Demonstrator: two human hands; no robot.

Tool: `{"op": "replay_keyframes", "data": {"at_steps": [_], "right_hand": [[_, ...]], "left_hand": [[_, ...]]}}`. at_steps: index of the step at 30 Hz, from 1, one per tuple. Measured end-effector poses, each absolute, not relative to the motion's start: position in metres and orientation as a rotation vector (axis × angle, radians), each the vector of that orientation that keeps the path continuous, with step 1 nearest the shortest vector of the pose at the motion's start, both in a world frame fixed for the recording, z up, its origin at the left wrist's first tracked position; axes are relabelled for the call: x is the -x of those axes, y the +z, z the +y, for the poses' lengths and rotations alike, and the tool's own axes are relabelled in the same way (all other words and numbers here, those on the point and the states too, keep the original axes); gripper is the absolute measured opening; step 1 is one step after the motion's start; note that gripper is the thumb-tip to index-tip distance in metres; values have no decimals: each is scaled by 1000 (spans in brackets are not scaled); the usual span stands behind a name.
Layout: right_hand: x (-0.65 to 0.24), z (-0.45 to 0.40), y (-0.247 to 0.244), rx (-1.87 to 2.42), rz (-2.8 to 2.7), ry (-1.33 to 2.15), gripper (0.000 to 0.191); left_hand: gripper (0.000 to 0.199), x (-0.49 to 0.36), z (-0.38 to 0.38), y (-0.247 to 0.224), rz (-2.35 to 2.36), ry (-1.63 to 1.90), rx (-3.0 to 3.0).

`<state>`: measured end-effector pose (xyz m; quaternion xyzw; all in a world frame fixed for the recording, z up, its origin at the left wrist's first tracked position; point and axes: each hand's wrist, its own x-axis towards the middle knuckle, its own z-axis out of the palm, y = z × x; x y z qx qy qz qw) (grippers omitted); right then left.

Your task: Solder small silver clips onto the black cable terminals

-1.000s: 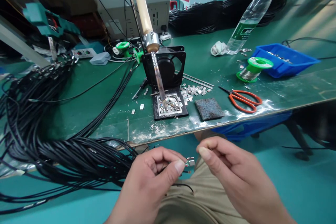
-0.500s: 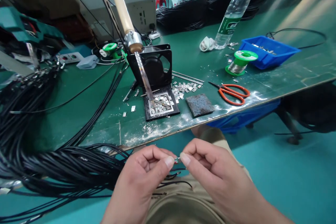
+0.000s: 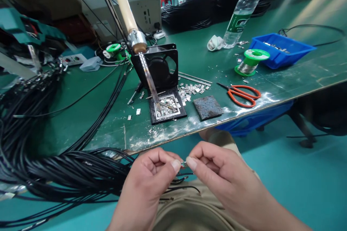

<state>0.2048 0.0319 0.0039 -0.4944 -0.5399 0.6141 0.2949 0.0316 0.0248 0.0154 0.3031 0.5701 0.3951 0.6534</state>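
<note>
My left hand (image 3: 153,177) and my right hand (image 3: 221,173) meet over my lap, just in front of the bench edge. Thumb and forefinger of each are pinched together on a tiny shiny metal part (image 3: 183,164) that bridges the gap between them. Fingertips cover most of it, so its exact kind does not show. Beneath the hands, several black cable ends (image 3: 187,188) lie across my lap. A soldering iron (image 3: 135,36) with a wooden handle leans on the fan (image 3: 159,66), its tip down among small metal plates (image 3: 165,105) in a framed black tray (image 3: 183,112).
On the green bench lie a dark square pad (image 3: 208,107), orange-handled scissors (image 3: 244,95), a solder spool (image 3: 252,61), a blue bin (image 3: 292,52) with metal parts and a plastic bottle (image 3: 241,18). A thick bundle of black cables (image 3: 78,169) hangs at the left.
The view has shifted slightly, so bench things on the right appear a little further right. Both hands keep the same pinch on the small metal part.
</note>
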Motion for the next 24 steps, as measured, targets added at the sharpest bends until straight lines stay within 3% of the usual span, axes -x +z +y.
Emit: {"op": "replay_keyframes", "data": {"at_steps": [17, 24], "right_hand": [[-204, 32, 6, 1351, -1435, 1615, 35], [-213, 30, 10, 1363, -1489, 1323, 23]], "left_hand": [[27, -33, 26, 15, 1276, 930, -672], [26, -34, 31, 13, 1324, 1015, -609]]}}
